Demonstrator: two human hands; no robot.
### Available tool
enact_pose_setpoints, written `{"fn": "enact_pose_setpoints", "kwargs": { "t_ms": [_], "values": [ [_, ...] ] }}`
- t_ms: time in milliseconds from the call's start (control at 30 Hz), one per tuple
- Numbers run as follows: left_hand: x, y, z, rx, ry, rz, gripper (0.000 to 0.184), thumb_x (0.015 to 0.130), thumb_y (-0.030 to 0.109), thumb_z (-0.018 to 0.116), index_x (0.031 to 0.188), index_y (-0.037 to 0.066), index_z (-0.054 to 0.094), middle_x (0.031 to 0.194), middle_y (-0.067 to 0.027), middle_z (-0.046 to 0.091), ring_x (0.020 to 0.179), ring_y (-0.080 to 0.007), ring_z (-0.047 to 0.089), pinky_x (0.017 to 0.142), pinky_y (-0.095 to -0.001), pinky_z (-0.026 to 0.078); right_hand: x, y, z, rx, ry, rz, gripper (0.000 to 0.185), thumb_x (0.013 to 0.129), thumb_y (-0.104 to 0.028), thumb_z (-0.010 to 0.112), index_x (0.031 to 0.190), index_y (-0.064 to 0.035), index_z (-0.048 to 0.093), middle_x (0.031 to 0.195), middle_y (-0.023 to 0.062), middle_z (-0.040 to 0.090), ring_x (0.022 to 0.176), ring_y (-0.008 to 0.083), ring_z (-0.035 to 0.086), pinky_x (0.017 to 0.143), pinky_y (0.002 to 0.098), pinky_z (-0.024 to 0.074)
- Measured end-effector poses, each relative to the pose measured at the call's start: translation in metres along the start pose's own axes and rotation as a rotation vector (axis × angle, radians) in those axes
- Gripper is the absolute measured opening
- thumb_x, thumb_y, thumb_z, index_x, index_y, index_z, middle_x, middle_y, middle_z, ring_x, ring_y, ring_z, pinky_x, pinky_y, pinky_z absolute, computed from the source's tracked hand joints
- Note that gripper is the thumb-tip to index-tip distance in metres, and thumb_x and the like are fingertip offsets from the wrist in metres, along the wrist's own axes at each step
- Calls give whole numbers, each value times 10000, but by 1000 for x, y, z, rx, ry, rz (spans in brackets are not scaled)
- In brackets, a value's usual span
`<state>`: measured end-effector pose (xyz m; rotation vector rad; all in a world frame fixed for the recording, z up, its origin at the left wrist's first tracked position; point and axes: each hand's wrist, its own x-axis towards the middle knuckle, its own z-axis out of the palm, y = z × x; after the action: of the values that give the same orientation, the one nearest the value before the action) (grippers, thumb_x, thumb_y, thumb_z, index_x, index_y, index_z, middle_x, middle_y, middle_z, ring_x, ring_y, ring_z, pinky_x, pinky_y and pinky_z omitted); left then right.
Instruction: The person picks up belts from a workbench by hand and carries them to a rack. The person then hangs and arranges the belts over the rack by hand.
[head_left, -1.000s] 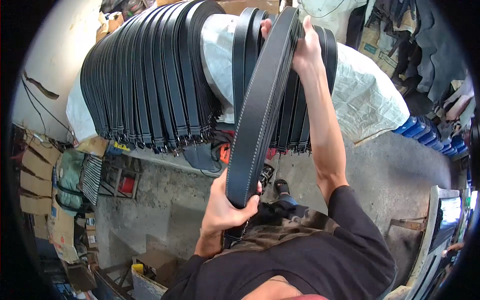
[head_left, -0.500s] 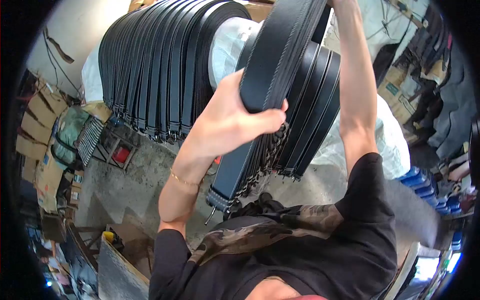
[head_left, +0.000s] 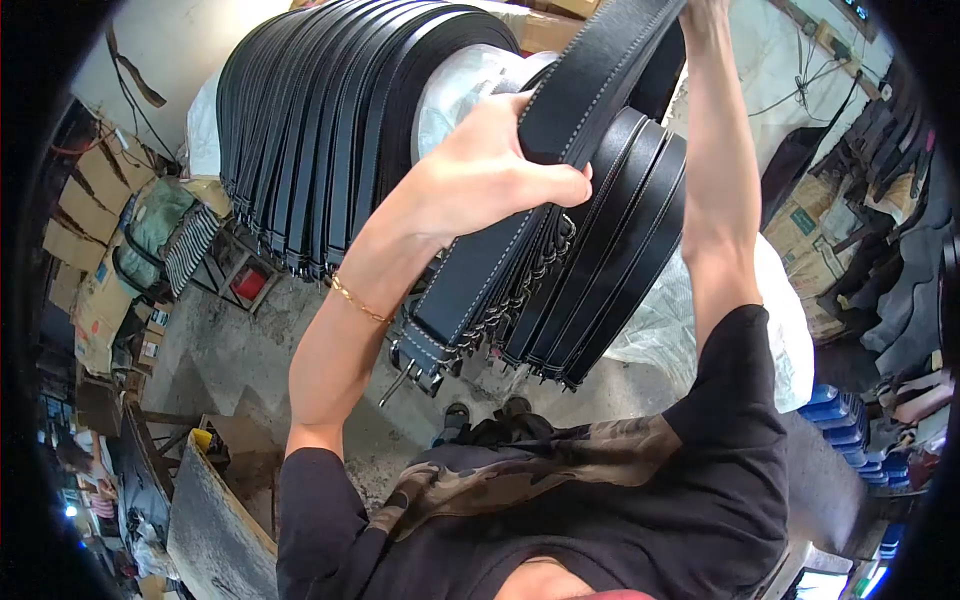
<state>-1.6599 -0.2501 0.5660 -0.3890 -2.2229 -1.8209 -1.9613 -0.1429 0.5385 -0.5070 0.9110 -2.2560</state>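
Note:
A thick bundle of black leather belts (head_left: 590,85) with pale stitching runs from the top edge down toward my body. My left hand (head_left: 490,170) is closed round the bundle, its thumb across the stacked edges. Below that hand the belts' buckle ends (head_left: 425,350) hang with metal prongs showing. My right hand (head_left: 706,10) is at the top edge beside the bundle's upper part, and its fingers are cut off from view. More black belts (head_left: 610,240) hang just to the right of the bundle, over a support wrapped in clear plastic (head_left: 470,85).
A dense row of black belts (head_left: 330,130) drapes over the support at the left. White plastic sheeting (head_left: 680,310) hangs at the right, near blue stacked items (head_left: 835,420). Cardboard (head_left: 75,240) and a wooden board (head_left: 215,510) stand at the left. A person (head_left: 90,465) is far off left.
The bundle has shifted, its buckle ends now farther up and left. My left hand has moved a little up with it, still gripping. The whole view has also shifted slightly.

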Motion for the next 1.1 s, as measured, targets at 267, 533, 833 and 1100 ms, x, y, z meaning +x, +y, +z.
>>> {"fn": "enact_pose_setpoints", "kwargs": {
  "t_ms": [267, 533, 833, 1100],
  "values": [
    [17, 2, -6, 68, -26, -5, 245, 764, 33, 673, 991, -46, 627, 861, -114, 678, 750, -165, 671, 741, -291, 540, 13, -12, -15, -53, 33, 48, 612, 915, -619, 473, 936, -19, 595, 909, 122, 661, 892, 290, 646, 803, 452, 547],
    [-5, -22, 5, 101, -14, -200, 307, 757, 1, 686, 1019, -104, 564, 853, -121, 667, 759, -167, 661, 746, -294, 535, 28, -28, -18, -101, 47, 72, 606, 892, -638, 503, 892, -38, 597, 880, 97, 660, 869, 282, 643, 790, 466, 543],
    [-31, -45, 10, 4, 0, -217, 231, 768, -9, 695, 977, -64, 611, 866, -108, 680, 766, -153, 670, 744, -284, 549, 16, -20, -32, -98, 134, 66, 602, 866, -658, 537, 843, -60, 599, 847, 69, 658, 844, 273, 640, 775, 481, 540],
    [-34, -26, 7, 97, -25, -94, 194, 776, -1, 674, 956, -51, 623, 853, -86, 672, 761, -139, 664, 736, -271, 542, 3, -20, -30, -157, 216, 76, 600, 843, -677, 568, 799, -79, 601, 817, 44, 657, 821, 265, 638, 762, 495, 536]
  ]
}}
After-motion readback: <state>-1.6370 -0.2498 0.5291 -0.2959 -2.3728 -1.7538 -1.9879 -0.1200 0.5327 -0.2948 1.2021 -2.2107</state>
